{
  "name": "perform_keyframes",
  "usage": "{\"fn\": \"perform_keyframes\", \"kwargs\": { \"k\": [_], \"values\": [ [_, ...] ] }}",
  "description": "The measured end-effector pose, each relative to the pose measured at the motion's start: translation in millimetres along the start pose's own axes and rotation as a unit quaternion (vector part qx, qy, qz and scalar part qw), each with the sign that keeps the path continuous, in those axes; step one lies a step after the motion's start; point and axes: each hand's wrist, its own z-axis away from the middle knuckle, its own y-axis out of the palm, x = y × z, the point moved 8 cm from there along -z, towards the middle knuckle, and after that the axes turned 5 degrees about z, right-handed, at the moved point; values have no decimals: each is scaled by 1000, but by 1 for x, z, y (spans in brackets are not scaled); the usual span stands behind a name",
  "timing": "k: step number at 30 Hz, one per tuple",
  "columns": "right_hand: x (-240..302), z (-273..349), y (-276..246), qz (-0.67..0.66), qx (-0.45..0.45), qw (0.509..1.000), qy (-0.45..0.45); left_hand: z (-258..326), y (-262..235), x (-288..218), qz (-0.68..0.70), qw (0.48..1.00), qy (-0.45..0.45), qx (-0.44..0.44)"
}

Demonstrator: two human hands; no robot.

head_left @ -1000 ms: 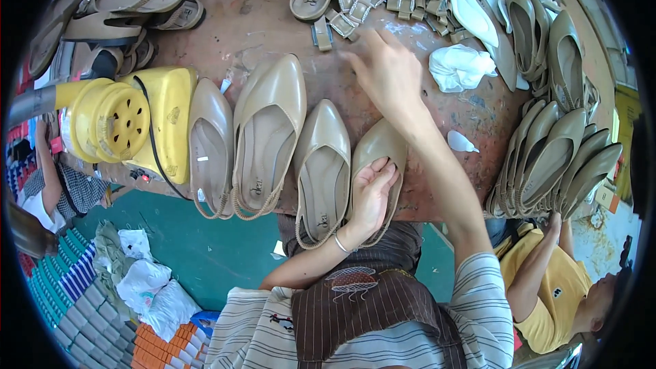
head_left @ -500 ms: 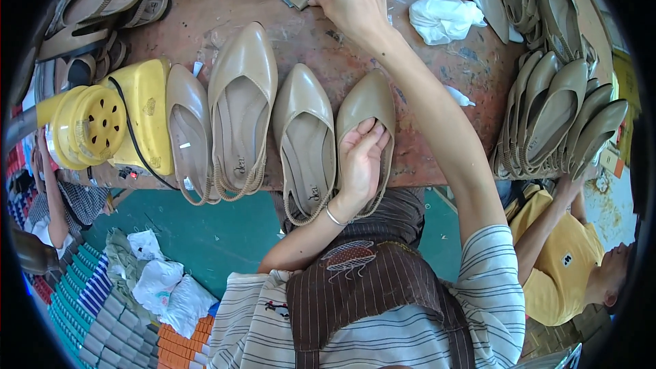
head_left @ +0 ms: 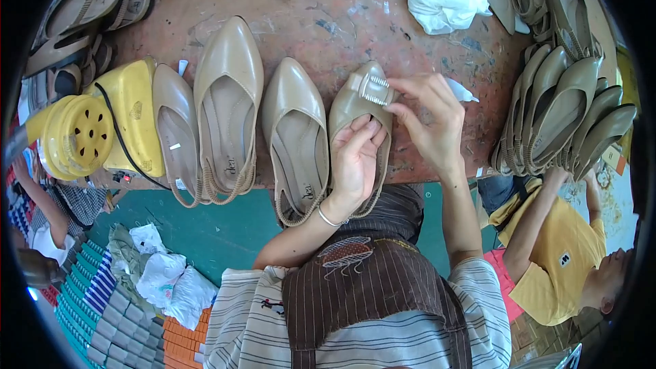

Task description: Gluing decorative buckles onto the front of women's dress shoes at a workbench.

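Note:
At the right end of a row of beige pointed slingback shoes, my left hand [head_left: 357,164] is closed on one beige shoe [head_left: 344,101], its fingers tucked into the opening. Over that shoe's toe, my right hand [head_left: 436,117] pinches a beige bow ornament with a ridged silver buckle [head_left: 374,89] between thumb and fingers. Whether the ornament touches the toe I cannot tell. Just left stands a matching beige shoe [head_left: 295,92], which neither hand holds. Two further slingbacks, a larger beige shoe [head_left: 236,55] and a narrower beige shoe [head_left: 173,96], stand beyond it.
A yellow machine [head_left: 130,119] with a black cord stands left on the worn table [head_left: 342,20]. Stacked shoes [head_left: 560,106] crowd the right edge, near a crumpled white bundle [head_left: 447,7]. Sandals [head_left: 85,7] lie far left. A person in a yellow shirt [head_left: 557,253] is at right.
My right hand has come back from the ornaments at the table's far side, bringing one bow ornament to the shoe's toe. My left hand stays in the shoe. The view has shifted slightly.

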Motion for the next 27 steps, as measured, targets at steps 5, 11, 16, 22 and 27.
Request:
{"fn": "perform_keyframes", "kwargs": {
  "k": [5,11,16,22,27],
  "values": [
    [-9,8,7,-18,8,1000,-20,0,12,-3,-10,1000,9,7],
    [-14,6,11,-39,24,999,-22,0,9,-3,-28,1000,4,-6],
    [-13,6,10,-41,35,998,-24,2,12,-3,-43,999,8,-18],
    [-12,9,9,-35,42,998,-16,-1,14,0,-114,980,-16,-162],
    [-8,14,5,-19,48,999,3,-2,9,2,-142,978,-7,-150]
  ]
}}
